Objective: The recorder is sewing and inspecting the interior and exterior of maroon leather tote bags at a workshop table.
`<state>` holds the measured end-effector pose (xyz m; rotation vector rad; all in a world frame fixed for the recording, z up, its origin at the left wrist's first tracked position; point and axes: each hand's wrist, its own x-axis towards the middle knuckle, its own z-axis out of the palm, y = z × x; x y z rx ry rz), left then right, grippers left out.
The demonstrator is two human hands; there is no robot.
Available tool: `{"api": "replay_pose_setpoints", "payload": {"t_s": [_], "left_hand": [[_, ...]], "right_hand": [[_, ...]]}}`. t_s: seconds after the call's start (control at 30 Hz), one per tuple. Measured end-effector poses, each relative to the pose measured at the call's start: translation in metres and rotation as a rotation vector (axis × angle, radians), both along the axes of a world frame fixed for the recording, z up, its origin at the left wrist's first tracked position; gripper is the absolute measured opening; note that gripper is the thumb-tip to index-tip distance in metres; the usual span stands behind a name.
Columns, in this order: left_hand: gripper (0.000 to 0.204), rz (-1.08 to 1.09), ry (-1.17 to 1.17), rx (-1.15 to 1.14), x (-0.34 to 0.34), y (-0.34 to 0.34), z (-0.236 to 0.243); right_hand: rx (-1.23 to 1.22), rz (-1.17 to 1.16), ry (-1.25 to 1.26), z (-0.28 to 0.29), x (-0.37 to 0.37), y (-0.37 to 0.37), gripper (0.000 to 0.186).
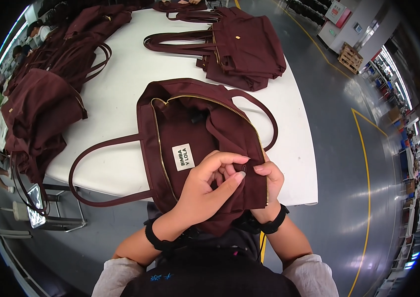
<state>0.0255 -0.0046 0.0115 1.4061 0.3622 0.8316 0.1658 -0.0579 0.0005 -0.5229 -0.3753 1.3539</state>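
An open burgundy fabric bag lies on its side near me at the table's front edge, with two long straps, a brass-coloured zip round its mouth and a pale label inside. My left hand is over the bag's inside, thumb and forefinger curled close at the lining beside a small oblong detail; what is between them is too small to make out. My right hand grips the bag's zipped right edge, thumb on the inside.
The white table holds heaps of similar burgundy bags at left and back. A metal stool stands below at left. Several people are along the left background. A grey floor with yellow lines, a pillar and a wooden pallet are at right.
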Motion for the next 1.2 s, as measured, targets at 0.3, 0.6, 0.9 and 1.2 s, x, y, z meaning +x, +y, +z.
{"api": "replay_pose_setpoints", "payload": {"t_s": [0.3,0.6,0.9,1.2], "left_hand": [[0.027,-0.049,-0.056,-0.257,0.005,-0.007,0.004],[0.024,-0.003,-0.044,-0.199,0.011,-0.014,-0.005],[0.017,0.041,-0.024,-0.121,0.015,-0.015,-0.014],[0.013,0.063,-0.117,-0.267,0.017,-0.013,-0.01]], "right_hand": [[0.027,-0.017,-0.043,0.002,-0.005,-0.001,0.066],[0.026,-0.054,-0.124,-0.005,-0.006,-0.003,0.068],[0.051,-0.071,-0.21,-0.001,-0.008,-0.001,0.066],[-0.012,-0.051,-0.096,-0.004,-0.005,-0.002,0.065]]}}
